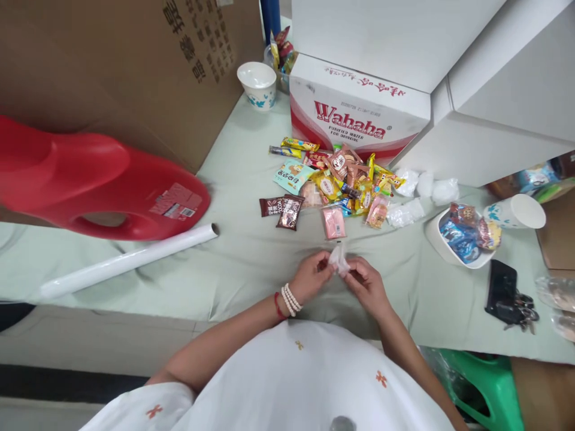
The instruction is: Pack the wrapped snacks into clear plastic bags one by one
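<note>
My left hand (311, 278) and my right hand (365, 284) meet above the near edge of the table, both pinching a small clear plastic bag (338, 259) between them. A bead bracelet and a red cord circle my left wrist. Just beyond the bag lies a pink snack packet (333, 222). Behind it spreads a pile of wrapped snacks and candies (345, 182), with two dark brown cocoa packets (284, 209) at its left.
A pale green cloth (238, 251) covers the table. A red plastic jug (90, 179) and a white roll (130, 260) lie left. A Wahaha carton (354, 111), paper cups (258, 84) (516, 211), a white bowl of candies (462, 239), clear bags (422, 191) and a phone with keys (505, 293) stand around.
</note>
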Demonstrator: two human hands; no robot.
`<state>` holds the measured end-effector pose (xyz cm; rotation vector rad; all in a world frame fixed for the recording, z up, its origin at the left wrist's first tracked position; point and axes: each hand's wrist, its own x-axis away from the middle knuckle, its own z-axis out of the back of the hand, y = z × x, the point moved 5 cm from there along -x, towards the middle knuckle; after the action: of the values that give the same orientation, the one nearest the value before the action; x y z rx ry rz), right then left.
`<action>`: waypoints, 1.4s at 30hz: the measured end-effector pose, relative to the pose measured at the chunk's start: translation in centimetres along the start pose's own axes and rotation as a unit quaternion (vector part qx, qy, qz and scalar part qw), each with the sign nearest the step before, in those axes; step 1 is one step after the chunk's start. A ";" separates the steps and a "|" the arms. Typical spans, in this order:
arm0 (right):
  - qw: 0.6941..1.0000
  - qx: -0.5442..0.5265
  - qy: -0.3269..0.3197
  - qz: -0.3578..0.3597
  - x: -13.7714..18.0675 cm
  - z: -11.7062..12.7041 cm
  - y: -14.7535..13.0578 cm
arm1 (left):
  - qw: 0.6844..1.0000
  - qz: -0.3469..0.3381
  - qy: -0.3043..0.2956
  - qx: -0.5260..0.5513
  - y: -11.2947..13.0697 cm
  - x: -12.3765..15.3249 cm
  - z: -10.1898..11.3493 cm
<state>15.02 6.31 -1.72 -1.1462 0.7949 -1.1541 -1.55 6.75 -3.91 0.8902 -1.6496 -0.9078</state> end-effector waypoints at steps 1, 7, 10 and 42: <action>1.000 -0.023 0.015 -0.014 -0.1 0.4 0.2 | 1.000 0.003 0.021 0.006 0.0 -0.2 0.4; 0.948 -0.219 0.209 -0.100 2.0 4.7 1.9 | 0.994 -0.031 -0.014 0.100 3.2 -1.5 -0.2; 0.943 -0.186 0.270 -0.062 3.6 6.5 1.6 | 0.995 -0.087 0.017 0.050 5.6 -1.7 -1.3; 0.990 0.090 0.109 -0.009 1.2 2.9 -2.0 | 0.991 -0.071 -0.055 0.101 2.3 1.9 0.9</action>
<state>17.44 5.91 1.01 -0.8894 0.8290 -1.3532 -3.10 6.21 -1.30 1.1247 -1.8153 -0.9111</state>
